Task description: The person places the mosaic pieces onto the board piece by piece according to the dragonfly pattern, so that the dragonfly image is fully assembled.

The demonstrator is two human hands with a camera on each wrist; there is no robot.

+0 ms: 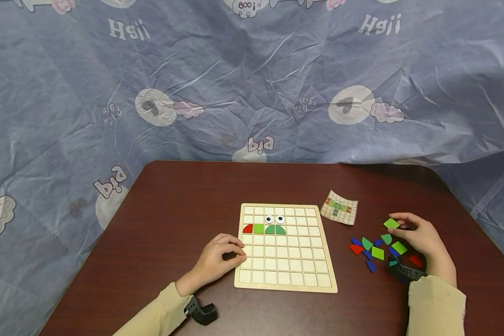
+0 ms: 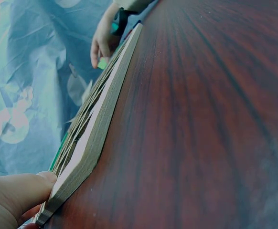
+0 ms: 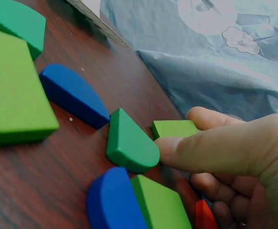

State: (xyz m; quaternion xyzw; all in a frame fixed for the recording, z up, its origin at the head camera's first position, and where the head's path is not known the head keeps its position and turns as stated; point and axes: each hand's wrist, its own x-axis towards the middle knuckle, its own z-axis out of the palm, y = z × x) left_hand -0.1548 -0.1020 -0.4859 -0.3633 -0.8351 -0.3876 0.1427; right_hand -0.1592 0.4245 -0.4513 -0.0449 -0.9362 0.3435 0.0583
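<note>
My left hand (image 1: 220, 256) rests at the left edge of a wooden grid board (image 1: 283, 278), with thumb and fingertips touching the rim. In the left wrist view the thumb (image 2: 31, 188) lies against that edge. On the board are a red quarter-round piece (image 1: 248, 228), a light green square (image 1: 258, 228), two dark green quarter-rounds (image 1: 275, 229) and two googly-eye pieces (image 1: 275, 219). Off to the right, my right hand (image 1: 420, 235) pinches a light green square block (image 1: 391, 223) between thumb and fingers, above the loose pieces. In the right wrist view this block (image 3: 174, 128) is partly hidden.
Loose blue, red and green pieces (image 1: 377, 253) lie scattered on the dark wood table (image 1: 185, 200), right of the board. A pattern card (image 1: 339, 208) with a coloured picture on a grid sits by the board's upper right corner. A printed curtain (image 1: 235, 70) hangs behind.
</note>
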